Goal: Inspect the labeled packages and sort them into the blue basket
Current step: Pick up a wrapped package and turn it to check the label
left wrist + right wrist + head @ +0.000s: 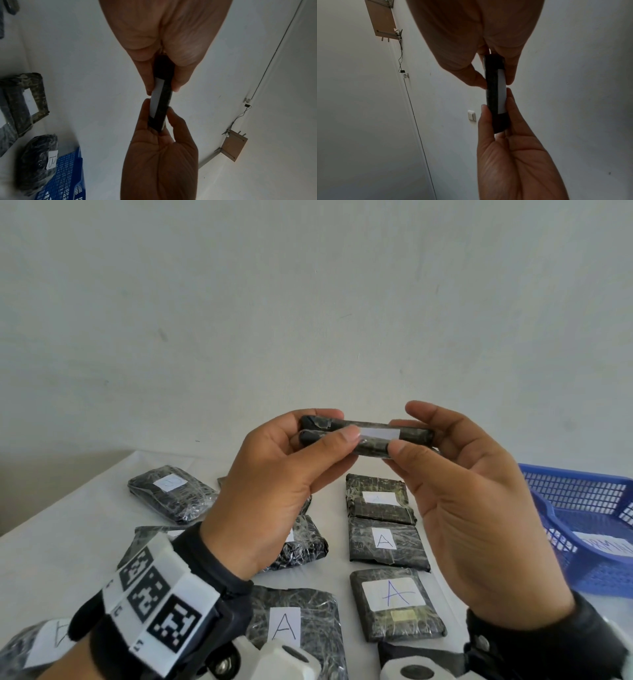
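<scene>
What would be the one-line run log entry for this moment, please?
phase: inspect | left hand: pinches held package | right hand: pinches other end | label letter: unreadable | blue basket: right on table

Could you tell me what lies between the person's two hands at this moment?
The held package, pinched at one end by the left hand and at the other by the right hand; the head view shows it best.

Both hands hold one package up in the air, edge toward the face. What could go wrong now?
The package is only pinched at its ends by the left hand and right hand, so it may slip onto the packages below. Its label is seen edge-on, unreadable, so it may be sorted wrongly.
</scene>
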`<control>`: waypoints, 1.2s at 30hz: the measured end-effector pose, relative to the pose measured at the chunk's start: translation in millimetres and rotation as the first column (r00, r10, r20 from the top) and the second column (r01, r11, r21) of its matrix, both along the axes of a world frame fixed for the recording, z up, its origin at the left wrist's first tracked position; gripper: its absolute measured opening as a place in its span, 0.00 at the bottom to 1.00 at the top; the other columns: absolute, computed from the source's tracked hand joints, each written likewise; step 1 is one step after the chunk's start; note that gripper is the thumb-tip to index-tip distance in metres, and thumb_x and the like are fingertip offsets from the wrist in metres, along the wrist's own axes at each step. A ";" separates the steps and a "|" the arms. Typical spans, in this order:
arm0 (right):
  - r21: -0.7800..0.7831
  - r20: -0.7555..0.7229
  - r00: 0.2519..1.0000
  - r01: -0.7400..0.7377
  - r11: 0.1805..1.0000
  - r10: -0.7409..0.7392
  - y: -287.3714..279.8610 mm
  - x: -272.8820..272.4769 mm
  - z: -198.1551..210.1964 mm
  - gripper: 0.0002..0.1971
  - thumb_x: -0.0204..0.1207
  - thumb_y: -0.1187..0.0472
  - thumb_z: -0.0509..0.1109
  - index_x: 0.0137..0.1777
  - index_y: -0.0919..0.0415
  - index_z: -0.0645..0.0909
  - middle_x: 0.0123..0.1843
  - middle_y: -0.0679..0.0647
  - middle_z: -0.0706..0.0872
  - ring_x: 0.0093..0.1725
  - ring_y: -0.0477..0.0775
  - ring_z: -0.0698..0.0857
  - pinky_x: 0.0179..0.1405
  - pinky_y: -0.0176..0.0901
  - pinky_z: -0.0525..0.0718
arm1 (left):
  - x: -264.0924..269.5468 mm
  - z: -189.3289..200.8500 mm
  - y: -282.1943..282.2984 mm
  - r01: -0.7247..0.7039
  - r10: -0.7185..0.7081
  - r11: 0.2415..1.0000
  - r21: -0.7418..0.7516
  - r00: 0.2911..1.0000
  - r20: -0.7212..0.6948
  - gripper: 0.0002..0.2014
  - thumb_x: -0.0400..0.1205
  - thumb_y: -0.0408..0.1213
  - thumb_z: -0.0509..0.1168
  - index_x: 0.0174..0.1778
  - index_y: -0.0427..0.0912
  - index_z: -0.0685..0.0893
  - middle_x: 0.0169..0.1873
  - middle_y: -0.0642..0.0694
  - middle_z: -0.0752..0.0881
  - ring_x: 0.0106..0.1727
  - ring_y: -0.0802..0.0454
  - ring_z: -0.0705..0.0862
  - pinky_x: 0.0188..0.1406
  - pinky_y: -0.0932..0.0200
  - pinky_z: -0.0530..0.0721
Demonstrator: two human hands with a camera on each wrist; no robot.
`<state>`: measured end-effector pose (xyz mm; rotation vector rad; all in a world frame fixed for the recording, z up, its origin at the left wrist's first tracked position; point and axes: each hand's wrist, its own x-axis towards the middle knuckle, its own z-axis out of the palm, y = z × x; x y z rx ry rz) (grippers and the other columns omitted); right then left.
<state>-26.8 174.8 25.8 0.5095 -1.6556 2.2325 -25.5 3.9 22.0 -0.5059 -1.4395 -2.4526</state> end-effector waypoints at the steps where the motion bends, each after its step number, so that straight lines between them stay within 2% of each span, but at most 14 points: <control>1: 0.013 -0.002 1.000 -0.009 1.000 0.009 -0.4 1.1 0.5 0.25 0.64 0.64 0.85 0.63 0.56 0.87 0.53 0.54 0.93 0.56 0.56 0.91 0.66 0.50 0.89 | 0.5 0.0 -0.1 -0.004 0.004 1.000 -0.013 1.000 -0.001 0.20 0.66 0.37 0.77 0.54 0.36 0.89 0.43 0.42 0.93 0.49 0.50 0.94 0.54 0.58 0.92; 2: 0.031 -0.006 1.000 -0.003 1.000 0.003 -0.3 1.6 0.8 0.27 0.63 0.63 0.89 0.63 0.56 0.87 0.52 0.55 0.93 0.56 0.58 0.92 0.64 0.47 0.89 | 0.6 0.0 0.1 -0.005 0.005 1.000 -0.024 1.000 0.000 0.22 0.66 0.38 0.77 0.55 0.37 0.89 0.44 0.43 0.93 0.50 0.50 0.93 0.55 0.58 0.91; 6: 0.072 0.004 1.000 0.010 0.997 -0.011 0.2 3.2 1.2 0.26 0.63 0.58 0.87 0.63 0.56 0.88 0.55 0.61 0.94 0.61 0.65 0.93 0.60 0.43 0.90 | 0.0 -1.0 -0.4 -0.036 0.037 0.998 -0.043 0.999 0.010 0.23 0.63 0.41 0.79 0.54 0.38 0.90 0.44 0.42 0.93 0.51 0.48 0.94 0.54 0.59 0.91; 10: 0.103 0.003 1.000 0.025 0.994 -0.025 1.9 4.2 2.0 0.28 0.62 0.57 0.86 0.64 0.57 0.87 0.57 0.65 0.93 0.62 0.68 0.91 0.65 0.51 0.90 | -1.3 0.0 -2.0 0.002 -0.002 1.000 -0.027 1.000 0.021 0.22 0.66 0.38 0.77 0.55 0.35 0.89 0.42 0.42 0.94 0.48 0.50 0.94 0.50 0.60 0.91; 17: 0.135 -0.006 1.000 0.015 0.991 -0.014 7.1 1.7 3.3 0.27 0.61 0.57 0.89 0.63 0.57 0.89 0.55 0.58 0.95 0.60 0.62 0.93 0.71 0.60 0.87 | -3.4 2.0 -6.2 0.044 -0.044 0.999 -0.009 0.999 0.028 0.17 0.70 0.40 0.74 0.51 0.33 0.91 0.41 0.42 0.93 0.46 0.51 0.93 0.49 0.60 0.92; 19: 0.122 0.003 0.998 -0.062 0.991 0.062 9.2 2.7 5.7 0.25 0.66 0.59 0.83 0.64 0.59 0.88 0.57 0.58 0.95 0.61 0.60 0.93 0.73 0.57 0.87 | -4.5 2.7 -7.1 0.053 -0.054 0.999 0.012 0.998 0.042 0.15 0.71 0.39 0.73 0.49 0.33 0.91 0.41 0.40 0.93 0.44 0.51 0.93 0.47 0.60 0.92; 22: 0.129 -0.006 0.997 -0.080 0.988 0.081 12.5 5.5 9.5 0.24 0.65 0.62 0.86 0.63 0.63 0.88 0.56 0.60 0.95 0.60 0.62 0.94 0.68 0.56 0.90 | -4.1 4.6 -9.1 0.079 -0.080 0.997 0.009 0.991 0.106 0.19 0.71 0.40 0.73 0.51 0.30 0.91 0.46 0.38 0.94 0.46 0.50 0.93 0.47 0.62 0.92; 25: 0.167 -0.040 0.995 0.095 0.981 -0.090 13.1 5.0 9.3 0.23 0.61 0.54 0.81 0.57 0.60 0.90 0.49 0.58 0.96 0.53 0.59 0.95 0.65 0.56 0.92 | -6.9 -1.9 -10.5 -0.070 0.090 0.984 -0.161 0.988 0.121 0.28 0.72 0.45 0.83 0.64 0.36 0.87 0.54 0.42 0.94 0.56 0.50 0.93 0.57 0.57 0.91; 28: 0.281 -0.074 0.970 0.243 0.928 -0.232 8.2 2.8 5.1 0.27 0.61 0.43 0.82 0.59 0.56 0.90 0.44 0.52 0.95 0.43 0.50 0.92 0.50 0.46 0.90 | -4.3 -6.9 -7.5 -0.263 0.287 0.845 -0.465 0.958 -0.019 0.41 0.64 0.63 0.80 0.73 0.50 0.83 0.63 0.55 0.91 0.64 0.62 0.89 0.68 0.56 0.85; 30: 0.318 -0.079 0.968 0.251 0.915 -0.238 2.8 5.1 2.5 0.27 0.64 0.37 0.81 0.58 0.54 0.91 0.44 0.56 0.95 0.43 0.58 0.92 0.50 0.53 0.92 | -0.8 -7.1 -4.2 -0.253 0.280 0.789 -0.559 0.959 -0.039 0.47 0.61 0.72 0.75 0.76 0.55 0.80 0.67 0.59 0.88 0.68 0.66 0.86 0.72 0.59 0.81; 32: 0.341 -0.088 0.978 0.209 0.917 -0.190 -4.0 11.1 2.9 0.20 0.75 0.34 0.75 0.53 0.49 0.93 0.48 0.66 0.92 0.54 0.73 0.91 0.59 0.74 0.90 | 1.3 -6.2 -2.3 -0.231 0.280 0.760 -0.608 0.960 -0.016 0.52 0.58 0.77 0.71 0.79 0.57 0.77 0.70 0.60 0.86 0.69 0.69 0.83 0.72 0.61 0.79; 33: 0.356 -0.089 0.982 0.187 0.915 -0.166 -6.2 13.8 3.5 0.15 0.80 0.37 0.72 0.50 0.46 0.93 0.51 0.70 0.90 0.57 0.78 0.88 0.58 0.81 0.86 | 1.0 -6.5 -1.7 -0.233 0.290 0.750 -0.620 0.957 -0.008 0.54 0.57 0.79 0.70 0.80 0.58 0.77 0.70 0.61 0.86 0.69 0.70 0.83 0.71 0.62 0.79; 35: 0.387 -0.090 0.986 0.168 0.907 -0.144 -7.5 14.9 2.9 0.10 0.85 0.46 0.69 0.51 0.45 0.92 0.52 0.70 0.89 0.56 0.79 0.86 0.55 0.85 0.84 | 0.3 -5.8 -1.7 -0.248 0.314 0.758 -0.604 0.949 0.004 0.53 0.56 0.79 0.70 0.78 0.57 0.79 0.67 0.62 0.87 0.67 0.70 0.84 0.69 0.62 0.79; 36: 0.402 -0.097 0.986 0.162 0.901 -0.134 -6.9 14.0 1.6 0.11 0.85 0.48 0.68 0.56 0.45 0.91 0.51 0.64 0.92 0.53 0.74 0.90 0.57 0.80 0.87 | 0.4 -5.3 -2.0 -0.243 0.311 0.779 -0.577 0.950 0.020 0.52 0.56 0.78 0.71 0.76 0.56 0.81 0.65 0.61 0.88 0.67 0.68 0.85 0.71 0.59 0.79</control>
